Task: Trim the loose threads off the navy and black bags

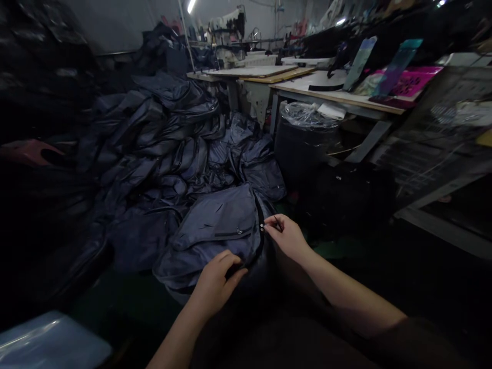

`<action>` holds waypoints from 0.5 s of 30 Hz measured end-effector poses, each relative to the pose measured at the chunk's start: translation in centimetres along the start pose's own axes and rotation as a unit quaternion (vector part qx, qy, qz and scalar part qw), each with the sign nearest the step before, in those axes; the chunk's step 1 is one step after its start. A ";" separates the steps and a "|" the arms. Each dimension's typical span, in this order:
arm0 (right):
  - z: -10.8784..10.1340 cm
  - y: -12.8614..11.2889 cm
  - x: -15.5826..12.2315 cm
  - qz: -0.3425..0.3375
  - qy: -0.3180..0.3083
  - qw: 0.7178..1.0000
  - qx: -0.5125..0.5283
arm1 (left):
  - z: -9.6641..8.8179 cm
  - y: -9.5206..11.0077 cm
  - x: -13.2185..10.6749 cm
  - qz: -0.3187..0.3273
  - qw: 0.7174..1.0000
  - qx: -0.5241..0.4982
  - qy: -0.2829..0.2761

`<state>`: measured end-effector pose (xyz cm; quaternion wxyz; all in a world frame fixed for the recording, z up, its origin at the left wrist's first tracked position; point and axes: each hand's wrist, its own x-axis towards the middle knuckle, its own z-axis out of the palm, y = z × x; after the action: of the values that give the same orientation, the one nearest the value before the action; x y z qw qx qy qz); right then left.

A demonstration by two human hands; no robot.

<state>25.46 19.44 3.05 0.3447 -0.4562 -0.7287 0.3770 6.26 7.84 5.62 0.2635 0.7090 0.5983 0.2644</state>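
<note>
A dark blue backpack point(219, 225) lies in front of me with its front panel up. My left hand point(215, 284) grips the near edge of the backpack, fingers curled over the fabric beside the zipper line. My right hand point(286, 237) pinches a small metal zipper pull point(262, 226) at the bag's right edge, fingers closed round it. Both forearms reach in from the lower right.
A big heap of similar dark blue bags point(161, 138) fills the floor behind. A black bin with a clear liner point(307, 138) stands at the right, below wooden work tables point(338, 95). Sewing machines point(230, 25) stand far back. A pale plastic surface point(49, 343) is at lower left.
</note>
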 end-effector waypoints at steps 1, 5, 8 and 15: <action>-0.2 0.7 0.7 0.013 -0.019 0.999 -0.026 | 0.1 -0.1 -0.1 0.006 1.000 -0.006 0.007; -0.6 1.9 2.6 -0.017 -0.101 0.992 -0.069 | 0.7 0.0 -1.0 0.016 0.999 -0.021 0.032; -0.6 1.5 3.1 -0.039 -0.145 0.984 -0.093 | 1.0 0.1 -1.5 0.016 0.998 -0.035 0.052; 0.1 1.1 3.5 -0.026 -0.119 0.978 -0.168 | 1.2 0.2 -1.6 0.028 0.997 -0.028 0.067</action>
<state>24.62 23.03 2.60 0.1833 -0.4400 -0.8293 0.2916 7.00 6.15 4.78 0.2351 0.6984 0.5870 0.3352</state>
